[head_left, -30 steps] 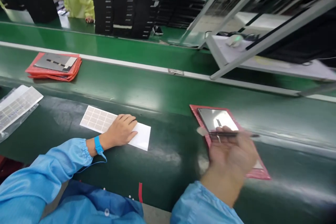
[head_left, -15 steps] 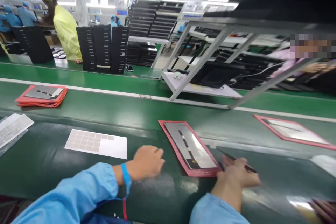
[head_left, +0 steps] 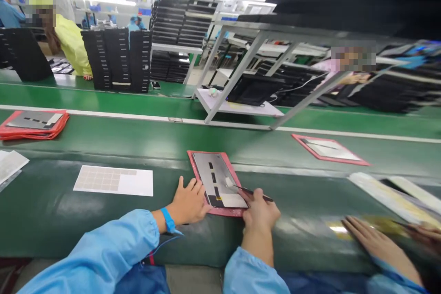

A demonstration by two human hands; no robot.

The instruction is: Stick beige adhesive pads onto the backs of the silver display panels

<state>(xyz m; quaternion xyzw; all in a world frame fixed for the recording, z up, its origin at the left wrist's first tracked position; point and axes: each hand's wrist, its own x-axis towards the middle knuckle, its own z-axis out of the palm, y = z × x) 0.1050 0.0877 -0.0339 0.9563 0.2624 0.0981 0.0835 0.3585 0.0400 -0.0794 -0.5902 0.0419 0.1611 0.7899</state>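
A flat grey display panel [head_left: 203,170] with dark patches down its length lies on a pink foam sheet [head_left: 227,212] on the green bench. Fingers spread, my left hand [head_left: 189,202] rests at the near left edge of the panel and sheet. My right hand [head_left: 261,213] grips slim dark tweezers [head_left: 248,190] over the panel's right side. At the tweezers' tip is a small pale piece [head_left: 228,182]; whether it lies flat on the panel I cannot tell.
Left of the panel lies a white label sheet [head_left: 136,184]. Red-wrapped panels [head_left: 34,121] are stacked farther left. Another panel in a pink sheet [head_left: 332,149] lies at the right. A co-worker's hand [head_left: 379,241] rests on the bench at the right. A metal rack [head_left: 237,73] stands behind.
My right hand has brought the tweezers from beside the panel to over its surface. My left hand has come to the panel's left edge with fingers spread. The view has turned right.
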